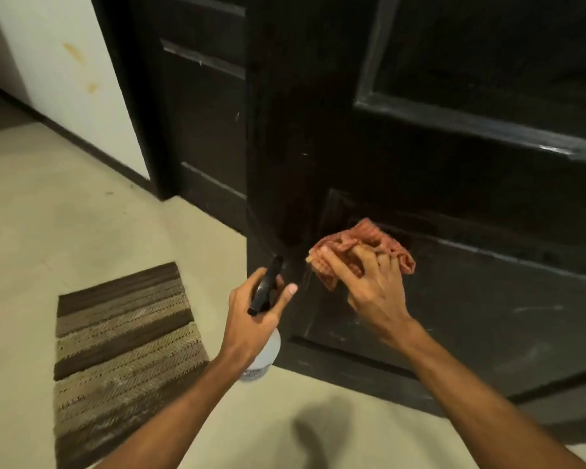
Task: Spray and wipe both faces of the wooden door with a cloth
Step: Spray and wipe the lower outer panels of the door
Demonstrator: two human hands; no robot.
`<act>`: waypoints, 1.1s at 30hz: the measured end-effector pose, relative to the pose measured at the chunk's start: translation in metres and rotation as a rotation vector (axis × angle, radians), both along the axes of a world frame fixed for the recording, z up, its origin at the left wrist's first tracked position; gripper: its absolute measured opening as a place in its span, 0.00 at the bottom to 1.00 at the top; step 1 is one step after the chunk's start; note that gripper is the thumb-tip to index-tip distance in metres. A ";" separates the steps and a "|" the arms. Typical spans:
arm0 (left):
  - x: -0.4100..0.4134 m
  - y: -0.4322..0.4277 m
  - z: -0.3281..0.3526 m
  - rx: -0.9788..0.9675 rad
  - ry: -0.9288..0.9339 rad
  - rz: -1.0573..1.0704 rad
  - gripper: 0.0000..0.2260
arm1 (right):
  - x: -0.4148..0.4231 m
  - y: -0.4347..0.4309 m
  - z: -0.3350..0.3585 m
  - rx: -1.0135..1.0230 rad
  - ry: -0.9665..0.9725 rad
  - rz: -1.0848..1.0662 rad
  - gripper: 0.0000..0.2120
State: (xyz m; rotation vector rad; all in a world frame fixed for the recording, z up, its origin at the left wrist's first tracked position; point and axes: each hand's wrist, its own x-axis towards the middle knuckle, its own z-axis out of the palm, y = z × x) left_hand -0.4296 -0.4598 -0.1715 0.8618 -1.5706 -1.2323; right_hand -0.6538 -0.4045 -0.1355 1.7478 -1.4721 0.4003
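The dark wooden door (454,184) fills the right and upper middle of the view, its lower panel smeared with pale streaks. My right hand (369,286) grips a crumpled reddish checked cloth (366,245) and presses it against the lower panel near the door's left stile. My left hand (254,313) holds a clear spray bottle (268,353) by its black trigger head, nozzle pointing at the door just left of the cloth.
A second dark door or frame (197,113) stands behind on the left, next to a cream wall (65,62) with yellowish stains. A brown striped mat (122,360) lies on the beige floor (48,214) at the left.
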 end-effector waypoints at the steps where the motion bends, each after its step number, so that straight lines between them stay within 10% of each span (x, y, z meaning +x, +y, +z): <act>1: -0.001 0.003 -0.009 0.025 0.011 0.002 0.09 | 0.000 -0.003 0.004 -0.098 -0.043 0.000 0.36; 4: -0.012 0.006 -0.025 0.038 0.030 -0.003 0.07 | -0.004 -0.016 0.015 -0.384 -0.153 -0.052 0.31; 14: -0.014 0.004 -0.074 -0.031 0.007 0.142 0.08 | 0.026 -0.053 0.014 -0.385 -0.196 0.009 0.30; 19: 0.007 0.001 -0.111 -0.083 -0.032 0.200 0.08 | 0.044 -0.051 -0.091 0.042 0.186 0.151 0.24; 25: 0.021 -0.014 -0.114 -0.105 -0.012 0.207 0.08 | 0.055 -0.078 -0.021 -0.256 -0.055 0.014 0.30; 29: 0.024 -0.007 -0.124 -0.102 -0.024 0.174 0.09 | 0.049 -0.072 -0.125 0.138 0.378 0.159 0.27; 33: 0.030 -0.021 -0.110 -0.127 0.005 0.182 0.08 | 0.058 -0.083 -0.085 0.100 0.253 0.151 0.25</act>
